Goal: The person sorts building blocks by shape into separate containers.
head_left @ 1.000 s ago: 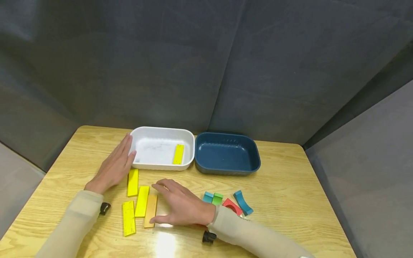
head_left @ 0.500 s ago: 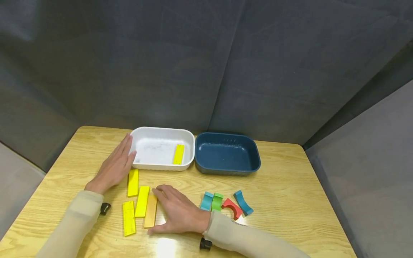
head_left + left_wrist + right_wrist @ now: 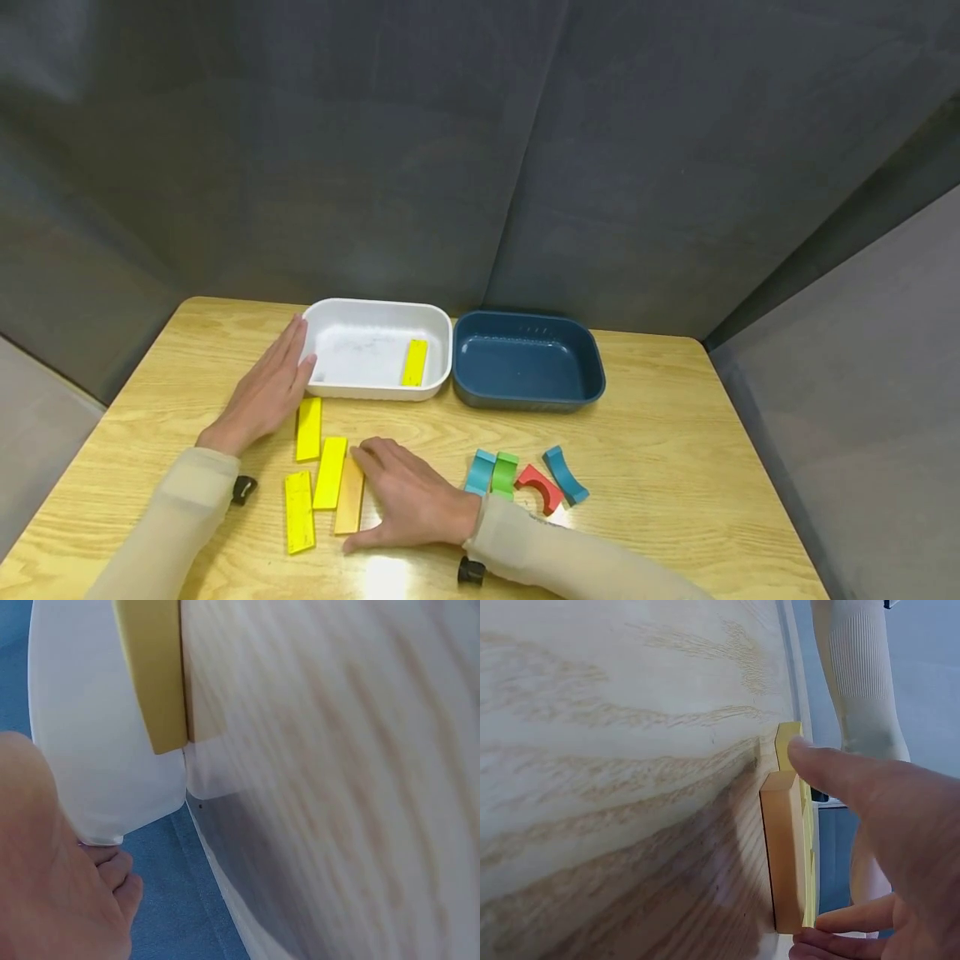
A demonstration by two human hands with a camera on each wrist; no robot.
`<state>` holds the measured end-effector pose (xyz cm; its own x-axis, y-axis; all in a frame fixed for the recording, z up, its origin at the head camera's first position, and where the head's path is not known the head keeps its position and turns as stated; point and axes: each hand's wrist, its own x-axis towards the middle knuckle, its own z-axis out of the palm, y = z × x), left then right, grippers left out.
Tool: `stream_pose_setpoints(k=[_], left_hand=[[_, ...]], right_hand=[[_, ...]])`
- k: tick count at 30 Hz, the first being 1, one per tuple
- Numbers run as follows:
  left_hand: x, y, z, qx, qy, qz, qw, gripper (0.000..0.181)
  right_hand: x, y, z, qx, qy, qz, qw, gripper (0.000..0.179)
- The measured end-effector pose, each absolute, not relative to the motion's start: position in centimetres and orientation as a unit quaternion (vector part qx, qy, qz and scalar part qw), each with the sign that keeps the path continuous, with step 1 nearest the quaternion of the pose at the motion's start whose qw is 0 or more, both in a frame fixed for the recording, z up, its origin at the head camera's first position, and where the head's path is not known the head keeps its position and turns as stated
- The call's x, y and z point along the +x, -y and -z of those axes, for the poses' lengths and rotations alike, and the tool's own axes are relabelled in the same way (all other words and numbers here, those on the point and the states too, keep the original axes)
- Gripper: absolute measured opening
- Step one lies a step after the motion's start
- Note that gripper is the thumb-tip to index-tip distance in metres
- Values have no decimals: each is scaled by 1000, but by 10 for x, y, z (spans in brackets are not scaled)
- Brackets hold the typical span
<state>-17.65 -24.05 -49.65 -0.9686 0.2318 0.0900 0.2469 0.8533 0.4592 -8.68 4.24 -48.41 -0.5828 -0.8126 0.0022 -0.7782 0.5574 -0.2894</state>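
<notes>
My left hand (image 3: pixel 262 387) lies with straight fingers along the left side of the white bin (image 3: pixel 360 392), thumb at its near rim. Over the orange block (image 3: pixel 348 504), my right hand (image 3: pixel 416 500) is spread lengthwise. Its fingertips are at the block's far end, its thumb just past the near end; the block lies flat on the table. In the right wrist view the orange block (image 3: pixel 784 855) stands between the parted thumb and fingers. Yellow blocks lie just left of it: one close beside (image 3: pixel 330 473), one nearer (image 3: pixel 299 512), one by the bin (image 3: pixel 308 429).
Another yellow block (image 3: pixel 414 362) lies inside the white bin. A dark blue bin (image 3: pixel 528 404) stands against its right side. To the right of my right hand lie a light blue arch (image 3: pixel 481 471), a green arch (image 3: pixel 505 473), a red arch (image 3: pixel 542 487) and a blue curved block (image 3: pixel 565 475).
My right hand has drawn slightly toward the near edge, its thumb passing from beside the orange block to beyond its near end. More of the arches shows. The left hand stays put.
</notes>
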Motion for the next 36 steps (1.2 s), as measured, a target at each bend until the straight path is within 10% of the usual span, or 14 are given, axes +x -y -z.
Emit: stream_pose_setpoints(k=[36], left_hand=[[-175,241,497,-123,963,238,16,74]], right_hand=[[-89,-36,490,-449,-878,150,75,92]])
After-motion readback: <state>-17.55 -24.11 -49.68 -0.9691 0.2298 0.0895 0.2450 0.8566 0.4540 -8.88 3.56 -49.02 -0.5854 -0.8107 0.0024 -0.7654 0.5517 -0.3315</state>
